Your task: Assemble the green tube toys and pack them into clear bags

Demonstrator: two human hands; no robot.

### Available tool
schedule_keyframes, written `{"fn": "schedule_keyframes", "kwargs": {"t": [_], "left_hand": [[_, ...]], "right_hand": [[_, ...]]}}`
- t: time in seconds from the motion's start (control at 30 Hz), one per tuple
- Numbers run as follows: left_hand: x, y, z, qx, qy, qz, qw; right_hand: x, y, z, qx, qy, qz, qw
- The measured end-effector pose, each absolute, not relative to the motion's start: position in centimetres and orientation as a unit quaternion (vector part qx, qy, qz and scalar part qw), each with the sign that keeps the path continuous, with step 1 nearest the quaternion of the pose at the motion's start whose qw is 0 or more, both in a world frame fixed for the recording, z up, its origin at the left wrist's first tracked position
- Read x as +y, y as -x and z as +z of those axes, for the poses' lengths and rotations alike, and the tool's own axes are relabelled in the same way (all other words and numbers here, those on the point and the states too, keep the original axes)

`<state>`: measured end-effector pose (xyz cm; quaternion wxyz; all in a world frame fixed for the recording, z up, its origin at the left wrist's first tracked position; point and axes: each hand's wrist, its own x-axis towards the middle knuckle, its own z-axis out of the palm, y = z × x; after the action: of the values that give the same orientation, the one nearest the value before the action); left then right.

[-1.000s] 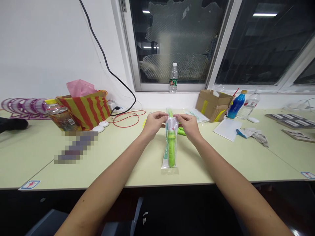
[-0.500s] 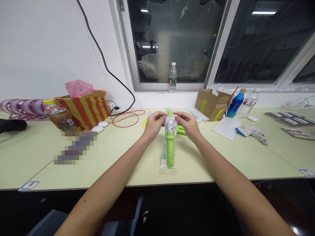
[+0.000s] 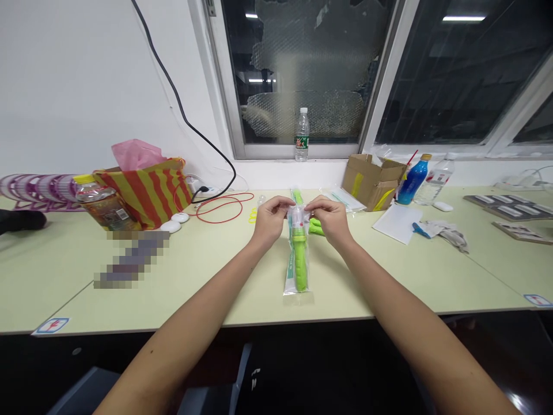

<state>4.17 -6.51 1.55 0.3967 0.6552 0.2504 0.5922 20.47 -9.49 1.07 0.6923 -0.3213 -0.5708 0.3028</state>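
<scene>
Right fingers (image 3: 318,204) lowered, bagged stick (image 3: 299,262), clear end (image 3: 298,218) away

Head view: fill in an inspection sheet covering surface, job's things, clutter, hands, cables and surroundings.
Surface: pale desk, a seam visible toward each side.
Job's things: clear packet with a green item inside.
Clutter: striped bag at left; box, blue bottle, paper and glove at right.
Hands: left hand and right hand pinch the packet's far end, one on each side.
Cables: black cable hanging along the wall; red cable looped on the desk.
Surroundings: window behind the desk; clear bottle upright before it.
</scene>
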Motion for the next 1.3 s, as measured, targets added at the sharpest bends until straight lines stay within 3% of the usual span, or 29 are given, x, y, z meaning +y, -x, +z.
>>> {"fn": "schedule_keyframes", "kwargs": {"t": [0.4, 0.53, 0.73, 0.93, 1.13, 1.3], "left_hand": [[-6.9, -3.8, 1.5, 0.221, -0.706, 0.606, 0.293], [-7.3, -3.7, 1.8, 0.225, -0.661, 0.615, 0.367], [-7.9, -3.9, 1.9, 0.267, -0.574, 0.557, 0.538], [-7.7, -3.5, 1.6, 0.258, -0.627, 0.478, 0.558], [-7.9, -3.3, 1.7, 0.193, -0.597, 0.455, 0.632], [-7.9, -2.9, 1.8, 0.157, -0.572, 0.42, 0.687]], "right_hand": [[-9.5, -21.3, 1.2, -0.631, 0.301, 0.288, 0.655], [-9.3, -21.9, 0.9, -0.616, 0.271, 0.369, 0.641], [-9.4, -21.5, 0.9, -0.624, 0.293, 0.343, 0.637], [-9.3, -21.4, 0.6, -0.573, 0.313, 0.43, 0.623], [-9.7, -22.2, 0.6, -0.607, 0.297, 0.56, 0.48], [-10.2, -22.3, 1.0, -0.607, 0.276, 0.545, 0.508]]}}
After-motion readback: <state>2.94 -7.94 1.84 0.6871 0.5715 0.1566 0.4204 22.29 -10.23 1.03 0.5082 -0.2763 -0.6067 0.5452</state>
